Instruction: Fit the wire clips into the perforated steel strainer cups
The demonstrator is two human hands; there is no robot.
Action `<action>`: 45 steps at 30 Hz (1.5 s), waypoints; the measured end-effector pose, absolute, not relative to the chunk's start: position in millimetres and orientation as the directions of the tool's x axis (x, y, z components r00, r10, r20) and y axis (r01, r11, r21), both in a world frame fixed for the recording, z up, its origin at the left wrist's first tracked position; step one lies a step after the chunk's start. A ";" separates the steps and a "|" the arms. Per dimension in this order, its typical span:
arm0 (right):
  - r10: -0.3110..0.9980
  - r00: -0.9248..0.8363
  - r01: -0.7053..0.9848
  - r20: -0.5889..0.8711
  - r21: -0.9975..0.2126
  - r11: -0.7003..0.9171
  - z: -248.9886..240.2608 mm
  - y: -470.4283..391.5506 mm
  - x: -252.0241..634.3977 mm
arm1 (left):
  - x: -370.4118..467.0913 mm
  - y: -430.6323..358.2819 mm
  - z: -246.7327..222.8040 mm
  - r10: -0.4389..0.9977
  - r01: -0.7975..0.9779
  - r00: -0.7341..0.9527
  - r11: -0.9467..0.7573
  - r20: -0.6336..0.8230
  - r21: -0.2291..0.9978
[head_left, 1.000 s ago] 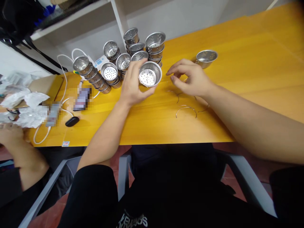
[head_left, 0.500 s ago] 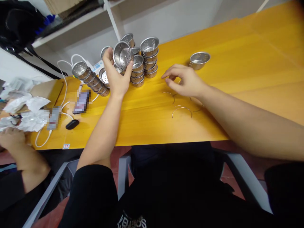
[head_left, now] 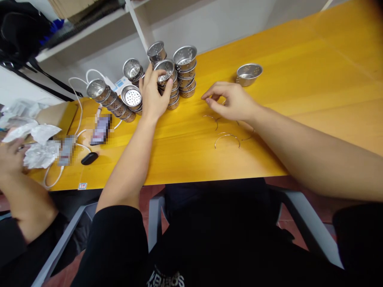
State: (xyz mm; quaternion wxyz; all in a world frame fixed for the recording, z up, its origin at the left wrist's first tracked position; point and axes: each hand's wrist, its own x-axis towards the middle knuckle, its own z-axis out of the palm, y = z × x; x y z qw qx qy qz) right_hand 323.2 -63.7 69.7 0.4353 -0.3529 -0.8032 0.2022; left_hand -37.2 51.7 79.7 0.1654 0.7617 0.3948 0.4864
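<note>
My left hand (head_left: 155,93) has its thumb and forefinger at the near-left rim of a perforated metal strainer cup (head_left: 171,71), which sits on top of a stack. The rest of that hand covers part of the stacks behind it. My right hand (head_left: 229,100) hovers over the table with curled fingers, thumb and forefinger tips close together; whether anything is between them is too small to tell. Below it lie several thin curved wire handles (head_left: 227,135). Just beyond it stands a single strainer cup (head_left: 249,74).
More stacks of strainer cups stand at the left (head_left: 115,103) and back (head_left: 186,71). Phone (head_left: 101,129), white cables and a black oval object (head_left: 89,158) lie to the left. Another person's hand (head_left: 12,157) is by crumpled plastic (head_left: 42,153) at far left. A shelf (head_left: 83,36) runs behind.
My left hand has lowered the strainer cup, turning it upright, onto the stack to its right. My right hand stays nearly still. The other person's hand has moved up over the plastic.
</note>
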 end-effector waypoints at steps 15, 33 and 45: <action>0.946 0.265 0.822 0.186 -0.557 -0.120 108.7 -59.1 378.4 | 26.3 -52.5 54.5 0.584 0.370 0.628 -0.805 0.514 0.463; 0.915 -0.322 0.700 0.244 -0.589 0.404 102.1 -85.2 316.5 | 31.7 -27.3 8.6 0.650 0.331 0.631 -0.719 0.424 0.611; 0.903 -0.378 0.727 0.203 -0.539 0.425 107.6 -75.4 343.5 | 25.8 10.0 -25.5 0.657 0.250 0.526 -0.726 0.539 0.641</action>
